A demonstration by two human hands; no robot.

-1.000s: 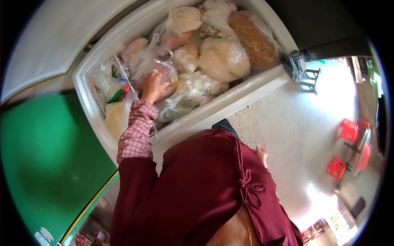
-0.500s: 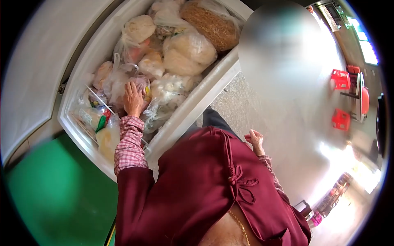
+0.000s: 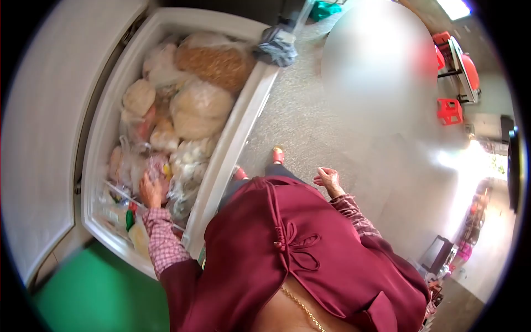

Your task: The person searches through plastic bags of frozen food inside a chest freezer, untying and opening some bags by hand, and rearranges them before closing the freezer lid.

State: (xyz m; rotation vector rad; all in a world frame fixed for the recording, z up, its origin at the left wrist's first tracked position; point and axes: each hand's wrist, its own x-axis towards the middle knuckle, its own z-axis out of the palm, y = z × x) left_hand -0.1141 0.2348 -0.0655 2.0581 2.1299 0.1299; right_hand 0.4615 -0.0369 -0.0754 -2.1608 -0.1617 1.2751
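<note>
Inside the open chest freezer (image 3: pixel 224 149), my left hand (image 3: pixel 151 192) is down among the bagged food. Its fingers bend against a clear plastic bag (image 3: pixel 159 166) with pinkish contents and a yellow patch; the fingertips are partly hidden. Right beside it lies a bag of whitish pieces (image 3: pixel 191 157). Farther up are a large pale bag (image 3: pixel 202 108) and a big bag of brown shreds (image 3: pixel 215 61). My right hand (image 3: pixel 328 180) hangs out at my side over the floor, holding nothing, its fingers loosely bent and apart.
The freezer's raised lid (image 3: pixel 44 138) stands at the left. A grey cloth (image 3: pixel 276 47) hangs at the freezer's far corner. Green flooring (image 3: pixel 105 293) lies near its lower end. A red stool (image 3: pixel 449 112) and a table (image 3: pixel 463 69) stand at the right.
My view has swung, so the freezer sits farther left and more upright, and my shoes show. My left hand stays at the same bag, fingers more bent. My right hand's fingers have loosened.
</note>
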